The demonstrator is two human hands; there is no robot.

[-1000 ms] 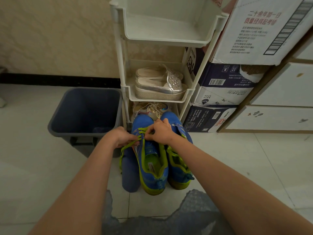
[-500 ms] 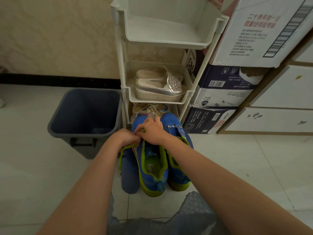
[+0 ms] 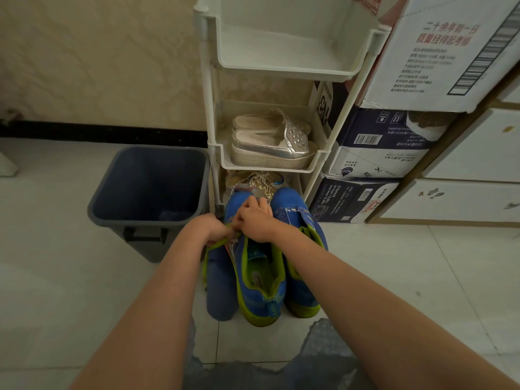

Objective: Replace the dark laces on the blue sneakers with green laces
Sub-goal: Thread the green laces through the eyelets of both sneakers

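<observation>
Pale floor tiles run up to a beige wall, and a white rack stands against that wall.

At the foot of the rack my left hand has its fingers curled down and pinched on the green lace. My right hand sits just beside it, knuckles up and fingers bunched tight on the same lace where it meets the throat of the near blue sneaker. The fingertips themselves are hidden under both hands. The lace trails from the pinch away from the rack, down the sneaker's outer side.

The second blue sneaker stands touching the first, both with toes pointing at the rack. A flat dark blue piece lies against the near sneaker, and I cannot tell what it is.

Open tile spreads in front of the rack on both sides of the shoes.

Left of the rack and touching it is a grey bin, with a dim shape at the bottom that I cannot make out. The rack's middle shelf holds silver platform shoes, and its lowest holds a shoe with gold laces. Stacked cartons press against its right side, with white drawers beyond them.
</observation>
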